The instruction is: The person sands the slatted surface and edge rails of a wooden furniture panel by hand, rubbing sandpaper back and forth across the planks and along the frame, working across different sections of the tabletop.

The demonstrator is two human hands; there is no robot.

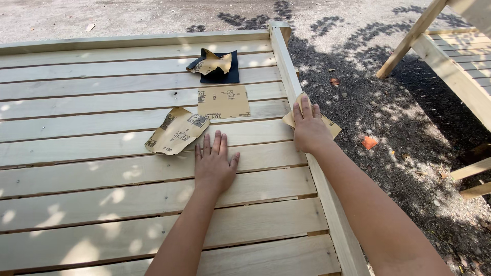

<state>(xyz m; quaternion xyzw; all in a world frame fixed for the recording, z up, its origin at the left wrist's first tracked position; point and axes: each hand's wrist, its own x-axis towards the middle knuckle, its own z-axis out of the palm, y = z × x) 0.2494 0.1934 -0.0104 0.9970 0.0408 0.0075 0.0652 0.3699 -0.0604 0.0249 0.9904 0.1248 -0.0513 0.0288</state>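
Sanding the raised side rail point(286, 71) of a pale slatted wooden panel point(128, 168), outdoors on gravel. Right hand point(308, 128) pressed flat, fingers extended rather than curled, pinning a folded tan sheet of sandpaper point(331, 128) against the rail's top edge at about mid-length. Left hand point(215, 163) spread open, palm down on a slat just beside the rail, holding nothing, bracing the panel.

Lying spare on the slats further up: a curled tan sandpaper sheet with printed backing point(176, 130) near the left fingertips, a flat rectangular tan sheet point(223, 101) beyond it, and a crumpled tan piece atop a dark square sheet point(217, 66).

Best done, by the look of it, with long strokes along the grain, even pressure through the whole palm, paper wrapped slightly over the corner to soften the edge, and the bracing hand kept planted to stop the panel shifting. Worth watching for splinters at the rail's edge.
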